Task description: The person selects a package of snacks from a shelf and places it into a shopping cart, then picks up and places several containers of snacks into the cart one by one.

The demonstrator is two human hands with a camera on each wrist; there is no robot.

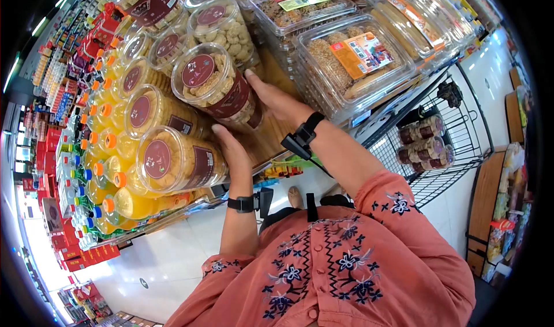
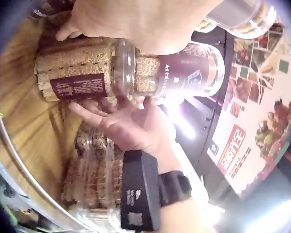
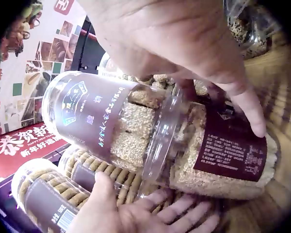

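Two clear plastic jars of sesame snacks with maroon labels stand one on the other, the upper jar (image 1: pixel 222 85) over the lower jar (image 3: pixel 218 155). Along their right side my right hand (image 1: pixel 280 99) rests with its thumb raised against the upper jar. In the left wrist view, the right hand (image 2: pixel 131 128) shows its palm, its extended fingers at the lower jar. On the near side, between this stack and a jar of cookies (image 1: pixel 179 160), is my left hand (image 1: pixel 234 151). The right wrist view shows the left hand (image 3: pixel 136 213) with straight, spread fingers beside the stack.
More snack jars (image 1: pixel 222 30) crowd the back of the wooden display (image 1: pixel 283 76). Orange juice bottles (image 1: pixel 118 165) line the left. Boxed pastries (image 1: pixel 352 61) sit at the right. A shopping cart (image 1: pixel 456 160) holding several jars (image 1: pixel 424 142) stands at the far right.
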